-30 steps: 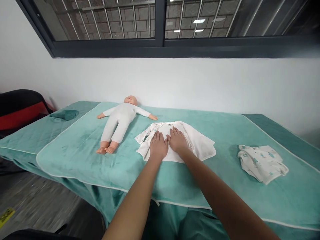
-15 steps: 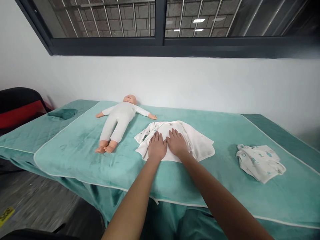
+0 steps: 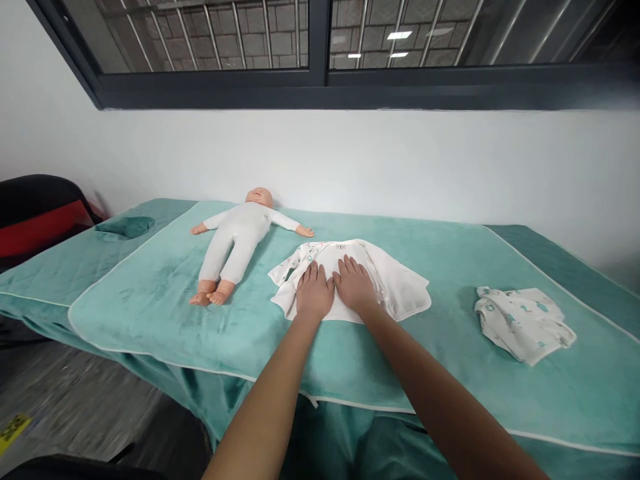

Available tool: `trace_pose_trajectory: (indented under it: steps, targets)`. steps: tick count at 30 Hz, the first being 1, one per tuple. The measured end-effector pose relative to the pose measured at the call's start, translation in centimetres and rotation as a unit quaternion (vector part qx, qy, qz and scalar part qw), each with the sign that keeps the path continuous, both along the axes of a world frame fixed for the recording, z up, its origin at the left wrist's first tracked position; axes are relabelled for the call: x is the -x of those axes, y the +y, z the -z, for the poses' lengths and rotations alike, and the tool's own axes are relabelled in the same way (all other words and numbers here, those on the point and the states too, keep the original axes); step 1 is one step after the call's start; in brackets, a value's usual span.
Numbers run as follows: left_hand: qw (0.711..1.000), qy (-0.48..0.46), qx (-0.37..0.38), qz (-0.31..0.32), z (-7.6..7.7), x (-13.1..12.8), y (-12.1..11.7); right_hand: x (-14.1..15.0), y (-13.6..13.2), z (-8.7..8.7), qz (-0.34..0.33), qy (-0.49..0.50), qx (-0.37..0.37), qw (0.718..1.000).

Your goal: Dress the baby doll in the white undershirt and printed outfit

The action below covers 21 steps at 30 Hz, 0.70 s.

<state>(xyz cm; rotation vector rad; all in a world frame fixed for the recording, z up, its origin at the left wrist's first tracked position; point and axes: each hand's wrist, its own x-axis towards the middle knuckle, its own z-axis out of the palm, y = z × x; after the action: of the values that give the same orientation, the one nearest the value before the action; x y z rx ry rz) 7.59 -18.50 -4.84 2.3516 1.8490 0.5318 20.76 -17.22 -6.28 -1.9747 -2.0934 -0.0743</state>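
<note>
A white baby garment (image 3: 395,283) with small prints lies spread on the teal blanket (image 3: 150,293). Both of my hands rest flat on it, side by side, fingers stretched out. My left hand (image 3: 313,292) presses the garment's left middle and my right hand (image 3: 353,285) lies just beside it, thumbs nearly touching. To the left a baby doll (image 3: 239,240) in a white suit lies on its back, arms spread, head toward the wall.
A second crumpled printed garment (image 3: 523,321) lies at the right of the blanket. The bed stands against a white wall under a dark-framed window. A black and red object (image 3: 35,217) sits at the far left. Grey floor shows at the lower left.
</note>
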Motion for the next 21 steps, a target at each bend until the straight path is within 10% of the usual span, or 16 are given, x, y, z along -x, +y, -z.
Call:
trace_pose_trajectory:
  steps: [21]
  targets:
    - [0.997, -0.079, -0.004, 0.004, -0.58, 0.69, -0.08, -0.02, -0.01, 0.04, 0.003, 0.004, 0.003, 1.0]
